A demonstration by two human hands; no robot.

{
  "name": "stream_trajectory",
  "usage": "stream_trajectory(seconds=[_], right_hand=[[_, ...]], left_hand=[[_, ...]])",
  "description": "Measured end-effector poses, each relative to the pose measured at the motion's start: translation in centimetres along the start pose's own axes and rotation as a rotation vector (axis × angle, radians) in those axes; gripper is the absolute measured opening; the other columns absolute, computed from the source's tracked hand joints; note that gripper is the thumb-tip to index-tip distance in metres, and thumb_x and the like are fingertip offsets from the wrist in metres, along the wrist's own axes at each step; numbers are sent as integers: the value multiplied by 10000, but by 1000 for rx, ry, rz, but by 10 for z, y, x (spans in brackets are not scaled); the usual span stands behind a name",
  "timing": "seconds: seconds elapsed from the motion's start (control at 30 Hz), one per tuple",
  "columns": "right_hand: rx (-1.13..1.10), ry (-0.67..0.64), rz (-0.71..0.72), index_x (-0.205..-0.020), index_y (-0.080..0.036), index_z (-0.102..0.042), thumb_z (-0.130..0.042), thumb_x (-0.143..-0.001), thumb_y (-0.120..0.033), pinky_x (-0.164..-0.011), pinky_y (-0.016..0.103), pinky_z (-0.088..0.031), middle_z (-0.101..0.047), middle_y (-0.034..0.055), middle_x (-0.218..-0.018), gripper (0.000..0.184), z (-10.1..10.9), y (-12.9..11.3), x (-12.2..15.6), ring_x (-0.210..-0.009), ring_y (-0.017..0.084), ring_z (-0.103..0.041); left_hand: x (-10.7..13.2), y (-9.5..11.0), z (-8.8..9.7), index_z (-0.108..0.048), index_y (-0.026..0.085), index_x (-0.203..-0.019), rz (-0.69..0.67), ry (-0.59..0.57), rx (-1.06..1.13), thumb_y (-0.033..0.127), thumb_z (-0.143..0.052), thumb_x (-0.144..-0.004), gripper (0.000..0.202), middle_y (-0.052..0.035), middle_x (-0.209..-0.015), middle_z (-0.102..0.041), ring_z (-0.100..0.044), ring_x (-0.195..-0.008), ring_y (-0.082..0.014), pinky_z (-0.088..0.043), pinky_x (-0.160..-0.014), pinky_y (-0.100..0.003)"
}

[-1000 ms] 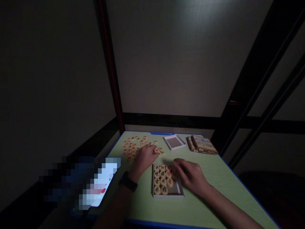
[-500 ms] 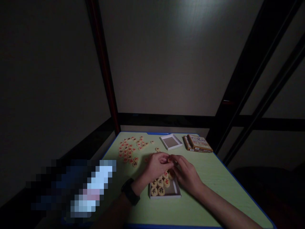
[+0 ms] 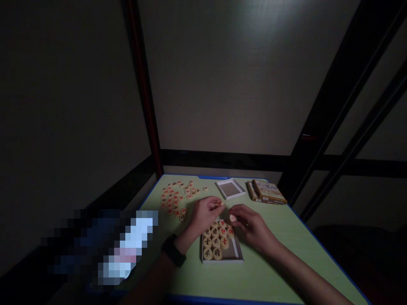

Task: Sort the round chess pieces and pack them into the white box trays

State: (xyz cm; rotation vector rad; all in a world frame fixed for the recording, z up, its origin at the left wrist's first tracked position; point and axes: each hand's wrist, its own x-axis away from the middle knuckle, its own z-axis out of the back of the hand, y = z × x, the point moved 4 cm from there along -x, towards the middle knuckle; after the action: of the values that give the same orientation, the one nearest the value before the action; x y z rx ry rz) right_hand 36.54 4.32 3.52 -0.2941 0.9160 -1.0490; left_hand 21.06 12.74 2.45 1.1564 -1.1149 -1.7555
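Note:
Between the thumb and fingers of my left hand (image 3: 205,214) is a round xiangqi piece (image 3: 218,203) with a red mark, held above the far side of a shallow white box (image 3: 222,262). My right hand (image 3: 252,224) pinches another pale xiangqi piece (image 3: 233,218) with red writing, just beyond the box's right far corner. Inside the box, several wooden pieces (image 3: 216,242) with black or red characters lie in rows. The bare cardboard bottom shows at the box's near right. My left forearm covers part of the table left of the box.
Several loose xiangqi pieces (image 3: 171,197) are scattered over the green table (image 3: 286,262) at the far left. A second shallow white box part (image 3: 230,189) lies at the back. To its right are printed boxes (image 3: 269,191), overlapping. A blurred bright patch (image 3: 130,241) covers the left table edge.
My hands, close together over the box before, have moved apart. Each now shows a piece in its fingers, and more of the rows in the box is visible.

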Motion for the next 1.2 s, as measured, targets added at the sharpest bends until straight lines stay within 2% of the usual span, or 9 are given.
stream_trajectory(seconds=[0.1, 0.23, 0.33, 0.5, 0.87, 1.2], right_hand=[[-33, -128, -22, -912, -184, -722, -679, -862, -261, -784, 304, -516, -648, 86, -977, 101, 3, -7, 1, -892, 201, -639], [21, -344, -68, -882, -199, -747, -813, -752, -274, -698, 276, -457, -634, 39, -865, 164, 5, -12, 4, -790, 179, -602], [74, -428, -38, -850, -203, -740, -826, -710, -190, -705, 274, -427, -655, 19, -819, 165, 1, -16, 5, -787, 178, -594], [159, -443, 29, -801, -204, -692, -754, -654, -25, -782, 287, -420, -669, 0, -822, 240, -5, -24, 7, -810, 180, -596], [251, -435, 42, -785, -206, -629, -622, -611, 4, -719, 270, -407, -656, 4, -783, 273, -11, -26, 7, -769, 185, -577], [232, -425, -17, -873, -210, -629, -615, -612, -3, -644, 235, -375, -633, -11, -795, 334, -14, -19, 11, -687, 149, -561]], left_hand=[[1, 2, 0, -730, 173, -864, -20, 0, -90, 180, -703, -750, 118, -39, -807, -774, -727, -705, -156, -564, -637, -210], [1, 2, 1, -727, 187, -847, -36, -18, -165, 202, -695, -760, 94, -18, -785, -767, -716, -682, -145, -555, -627, -202], [2, 3, 1, -724, 182, -844, -44, -25, -188, 208, -694, -758, 94, -16, -772, -764, -710, -669, -141, -554, -634, -200], [2, 4, 0, -718, 188, -827, -62, -22, -203, 206, -694, -747, 85, -9, -765, -763, -701, -649, -141, -554, -626, -209], [2, 5, -1, -727, 179, -817, -69, -23, -241, 211, -697, -741, 88, -12, -715, -750, -700, -639, -152, -539, -598, -215], [3, 5, -1, -736, 178, -845, -76, -35, -243, 227, -701, -743, 118, -23, -759, -763, -700, -647, -149, -548, -622, -218]])
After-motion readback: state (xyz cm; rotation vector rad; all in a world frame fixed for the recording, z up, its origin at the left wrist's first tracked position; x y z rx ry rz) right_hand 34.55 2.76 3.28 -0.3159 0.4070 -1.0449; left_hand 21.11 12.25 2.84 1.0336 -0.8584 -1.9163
